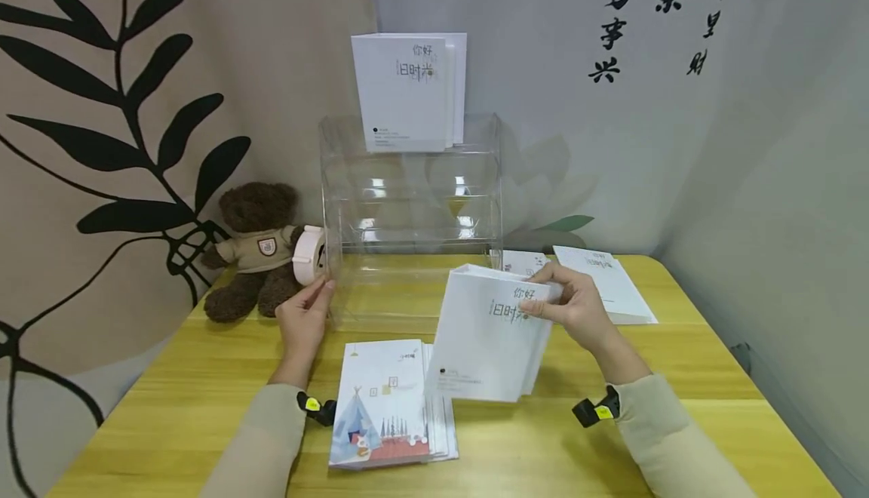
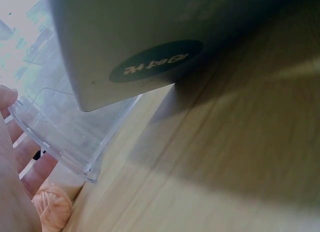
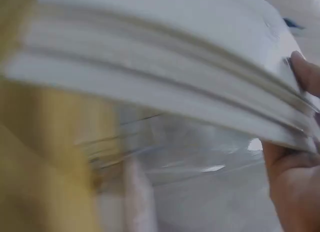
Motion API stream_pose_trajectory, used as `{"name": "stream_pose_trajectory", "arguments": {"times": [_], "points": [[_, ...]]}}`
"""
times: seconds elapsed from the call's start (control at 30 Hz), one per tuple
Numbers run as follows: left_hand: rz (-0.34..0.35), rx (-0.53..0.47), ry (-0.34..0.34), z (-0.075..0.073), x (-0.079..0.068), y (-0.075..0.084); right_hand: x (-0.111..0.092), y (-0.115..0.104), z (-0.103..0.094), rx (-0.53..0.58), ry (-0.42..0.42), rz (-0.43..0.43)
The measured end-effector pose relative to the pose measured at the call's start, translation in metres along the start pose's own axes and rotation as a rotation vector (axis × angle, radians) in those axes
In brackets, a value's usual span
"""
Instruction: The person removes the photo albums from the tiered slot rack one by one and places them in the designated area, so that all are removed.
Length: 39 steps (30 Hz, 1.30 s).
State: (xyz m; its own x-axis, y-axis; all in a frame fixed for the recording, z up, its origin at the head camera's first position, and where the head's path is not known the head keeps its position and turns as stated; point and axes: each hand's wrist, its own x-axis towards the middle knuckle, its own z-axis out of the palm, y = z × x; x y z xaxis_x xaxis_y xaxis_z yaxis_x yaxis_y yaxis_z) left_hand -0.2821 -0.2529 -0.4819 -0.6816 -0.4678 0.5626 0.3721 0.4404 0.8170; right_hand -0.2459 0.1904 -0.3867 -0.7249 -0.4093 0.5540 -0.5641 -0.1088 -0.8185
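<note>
My right hand [image 1: 577, 309] pinches a small stack of white notebooks [image 1: 485, 347] by its upper right corner, thumb in front and fingers behind, tilted above the table. Their layered edges [image 3: 165, 67] show blurred in the right wrist view. At the left, my left hand [image 1: 304, 324] pinches the side edge of a clear plastic display rack [image 1: 414, 215], thumb on one side of its rim [image 2: 50, 152]. A white notebook pair [image 1: 403, 98] stands upright on the rack's top tier. Near the front lies a pile of notebooks [image 1: 380, 407] with a tent picture on the cover.
A brown teddy bear [image 1: 258, 253] sits left of the rack, beside a pale pink round object [image 1: 309, 255]. More white notebooks [image 1: 604, 279] lie at the back right of the wooden table [image 1: 204, 422]. A peach yarn ball [image 2: 52, 207] shows in the left wrist view.
</note>
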Motion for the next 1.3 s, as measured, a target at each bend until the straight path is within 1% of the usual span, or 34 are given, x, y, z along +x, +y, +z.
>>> {"name": "stream_pose_trajectory", "arguments": {"times": [0.1, 0.13, 0.2, 0.27, 0.37, 0.47, 0.53, 0.63, 0.7, 0.87, 0.97, 1.1, 1.3], "points": [[-0.009, 0.000, 0.004, -0.001, 0.002, -0.001, -0.014, 0.026, -0.003, -0.011, -0.042, 0.209], [-0.014, 0.003, 0.005, -0.002, 0.001, -0.001, -0.019, 0.035, -0.005, -0.015, -0.058, 0.272], [-0.023, 0.012, 0.004, -0.002, 0.000, -0.002, -0.030, 0.053, -0.009, -0.028, -0.061, 0.381], [-0.031, 0.015, 0.000, -0.001, -0.002, -0.003, -0.038, 0.067, -0.012, -0.025, -0.060, 0.441], [-0.027, 0.020, -0.003, -0.001, -0.003, -0.002, -0.045, 0.080, -0.013, -0.034, -0.061, 0.485], [-0.015, 0.021, 0.004, -0.001, -0.003, -0.001, -0.047, 0.086, -0.010, -0.037, -0.106, 0.491], [-0.014, 0.024, 0.007, -0.001, -0.003, -0.001, -0.049, 0.089, -0.008, -0.058, -0.146, 0.505], [-0.027, 0.025, 0.001, -0.001, -0.004, -0.001, -0.052, 0.092, -0.005, -0.120, -0.195, 0.522], [-0.034, 0.018, -0.005, -0.001, -0.005, -0.002, -0.054, 0.094, -0.003, -0.178, -0.208, 0.523], [-0.018, -0.006, -0.004, -0.001, -0.005, -0.003, -0.055, 0.095, 0.000, -0.282, -0.175, 0.493], [-0.015, -0.005, 0.010, -0.001, -0.004, -0.002, -0.054, 0.095, 0.001, -0.337, -0.160, 0.457], [-0.012, -0.005, 0.015, -0.002, -0.003, -0.001, -0.053, 0.096, 0.000, -0.409, -0.160, 0.408], [-0.006, -0.008, 0.003, 0.000, -0.001, -0.001, -0.054, 0.096, -0.002, -0.461, -0.163, 0.362]]}}
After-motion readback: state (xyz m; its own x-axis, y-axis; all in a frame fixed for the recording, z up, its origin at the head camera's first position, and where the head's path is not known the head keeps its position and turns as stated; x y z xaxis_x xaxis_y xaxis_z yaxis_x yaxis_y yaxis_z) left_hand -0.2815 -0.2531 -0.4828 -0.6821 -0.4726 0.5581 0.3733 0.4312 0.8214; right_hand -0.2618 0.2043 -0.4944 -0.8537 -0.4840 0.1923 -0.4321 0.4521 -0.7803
